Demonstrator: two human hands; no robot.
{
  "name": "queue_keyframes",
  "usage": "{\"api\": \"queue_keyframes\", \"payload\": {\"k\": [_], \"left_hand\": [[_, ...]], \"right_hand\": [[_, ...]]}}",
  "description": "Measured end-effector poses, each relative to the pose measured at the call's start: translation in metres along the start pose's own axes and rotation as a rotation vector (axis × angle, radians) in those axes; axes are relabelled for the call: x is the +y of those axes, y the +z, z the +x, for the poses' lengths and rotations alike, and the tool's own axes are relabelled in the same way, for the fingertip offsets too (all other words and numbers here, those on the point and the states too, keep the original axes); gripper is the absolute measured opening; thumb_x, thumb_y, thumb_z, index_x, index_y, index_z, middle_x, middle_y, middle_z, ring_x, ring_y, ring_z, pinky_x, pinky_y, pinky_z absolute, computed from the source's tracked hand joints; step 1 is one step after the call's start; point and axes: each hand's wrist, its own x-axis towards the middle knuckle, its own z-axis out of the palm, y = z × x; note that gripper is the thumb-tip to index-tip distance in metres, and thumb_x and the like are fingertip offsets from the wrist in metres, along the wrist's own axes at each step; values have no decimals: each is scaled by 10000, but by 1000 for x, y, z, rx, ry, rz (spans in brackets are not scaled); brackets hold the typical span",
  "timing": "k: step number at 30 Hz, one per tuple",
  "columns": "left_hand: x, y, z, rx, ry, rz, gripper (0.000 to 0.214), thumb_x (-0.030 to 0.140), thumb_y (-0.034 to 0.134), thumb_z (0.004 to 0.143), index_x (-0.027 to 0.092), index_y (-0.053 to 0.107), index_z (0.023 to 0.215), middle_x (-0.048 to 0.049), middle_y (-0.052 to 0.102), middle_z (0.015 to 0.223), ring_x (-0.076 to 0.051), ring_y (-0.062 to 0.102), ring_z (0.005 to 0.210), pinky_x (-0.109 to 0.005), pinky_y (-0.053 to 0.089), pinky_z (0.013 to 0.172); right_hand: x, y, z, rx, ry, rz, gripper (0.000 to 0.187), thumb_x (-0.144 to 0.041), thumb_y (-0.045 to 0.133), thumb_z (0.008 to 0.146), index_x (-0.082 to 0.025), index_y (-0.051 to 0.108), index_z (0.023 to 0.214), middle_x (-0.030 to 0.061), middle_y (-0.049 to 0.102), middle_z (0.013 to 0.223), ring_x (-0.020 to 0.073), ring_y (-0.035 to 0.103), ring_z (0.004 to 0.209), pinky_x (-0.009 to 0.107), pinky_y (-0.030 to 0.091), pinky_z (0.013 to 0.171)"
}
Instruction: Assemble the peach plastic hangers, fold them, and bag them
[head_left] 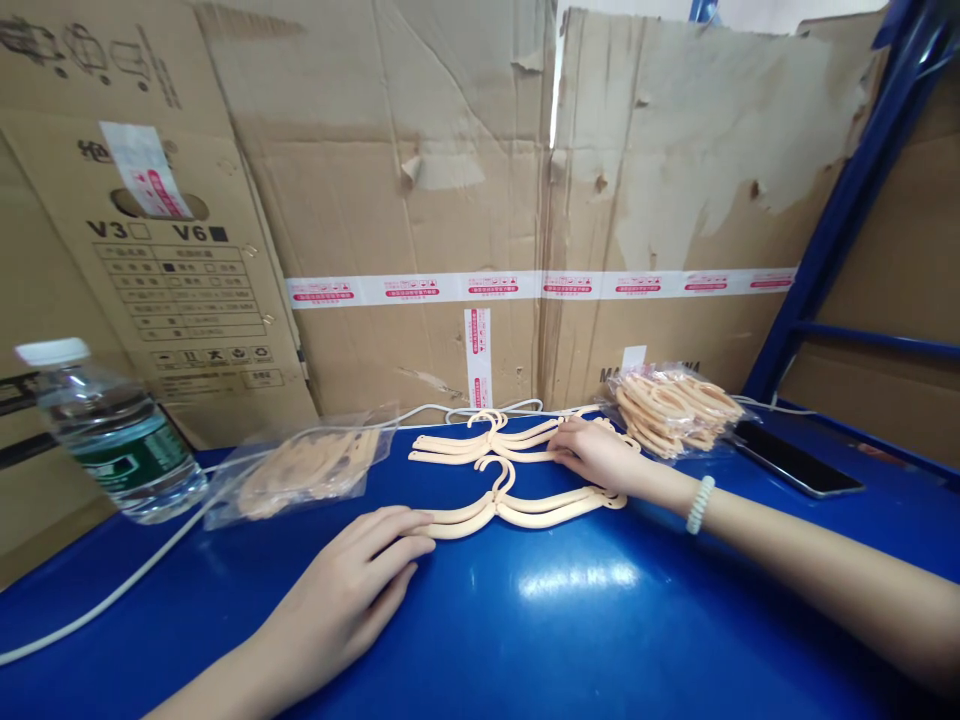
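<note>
Two peach-coloured clothes hangers [551,515] lie stacked on the blue table, their hooks pointing away from me. My left hand [349,585] rests at their left end, fingers stretched out and fingertips touching it; that end is covered by the fingers. Farther back lies a second group of similar hangers [450,447], several bars close together. My right hand [600,455], wearing a pale beaded bracelet [700,505], has its fingers closed around the right arm of this back group. The wrist passes just above the near hangers' right end.
Bagged hangers [675,405] sit at the back right beside a black phone [799,460]. Another clear bag of hangers [311,470] lies left, near a water bottle [120,440]. A white cable [135,570] crosses the left side. Cardboard [420,220] walls the back; a blue frame [832,210] stands right.
</note>
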Motion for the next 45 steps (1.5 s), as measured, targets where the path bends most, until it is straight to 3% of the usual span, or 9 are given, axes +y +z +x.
{"api": "queue_keyframes", "payload": {"k": [8, 13, 16, 19, 24, 28, 33, 38, 45], "left_hand": [[2, -4, 2, 29, 6, 57, 314, 113, 471, 965, 246, 576, 1230, -76, 657, 1243, -229, 623, 1135, -377, 526, 962], [8, -2, 4, 177, -240, -1, 380, 225, 488, 979, 268, 471, 1356, -99, 512, 1422, -268, 498, 1317, -446, 463, 1065], [12, -1, 8, 249, -384, -78, 479, 312, 496, 983, 262, 376, 1444, -130, 461, 1475, -270, 575, 1225, -388, 559, 921], [15, -2, 12, 130, -425, -262, 409, 327, 440, 1007, 262, 442, 1411, -89, 670, 1247, -206, 703, 941, -305, 591, 778], [19, -4, 17, -6, -355, -360, 286, 292, 395, 1020, 265, 654, 1138, -16, 717, 1042, -175, 687, 946, -233, 540, 815], [20, -4, 17, -6, -399, -371, 279, 306, 367, 1023, 228, 618, 931, 35, 642, 767, -112, 584, 610, -184, 472, 604], [16, -6, 16, -65, -416, -395, 291, 330, 362, 1022, 214, 574, 860, 31, 610, 752, -124, 575, 645, -193, 448, 604], [16, -7, 17, -61, -433, -393, 307, 360, 365, 1020, 212, 579, 857, 20, 603, 741, -133, 565, 633, -201, 454, 595], [17, -6, 15, -21, -464, -414, 286, 385, 391, 1016, 220, 561, 855, 31, 600, 750, -126, 571, 644, -192, 456, 623]], "right_hand": [[4, -28, -14, 154, -19, 51, 105, -129, 550, 900, -164, 648, 909, 76, 654, 850, 205, 634, 794, 315, 515, 715], [-13, -47, -39, 278, -44, 100, 103, -174, 514, 948, -191, 615, 938, 61, 623, 842, 190, 617, 779, 302, 509, 682], [-32, -43, -54, 310, -76, 133, 93, -178, 512, 964, -201, 600, 942, 55, 615, 842, 180, 603, 770, 298, 493, 671], [-47, -33, -63, 257, -111, 140, 112, -176, 488, 978, -206, 592, 951, 59, 616, 845, 180, 589, 771, 298, 475, 660], [-54, -28, -64, 194, -119, 197, 123, -183, 489, 970, -198, 598, 913, 62, 622, 843, 178, 584, 761, 297, 472, 654], [-39, -44, -61, 203, -25, 320, 128, -263, 537, 971, -206, 632, 905, 55, 667, 855, 188, 621, 799, 312, 502, 719], [12, -52, -63, 255, 180, 184, 189, -323, 524, 945, -202, 669, 934, 71, 719, 846, 208, 648, 698, 333, 531, 630], [47, -34, -65, 142, 63, -29, 223, -200, 497, 903, -192, 711, 969, 114, 719, 914, 284, 651, 906, 450, 544, 809], [52, -25, -61, 38, -3, -19, 259, -112, 505, 889, -186, 734, 985, 112, 724, 1014, 265, 648, 971, 434, 542, 874]]}}
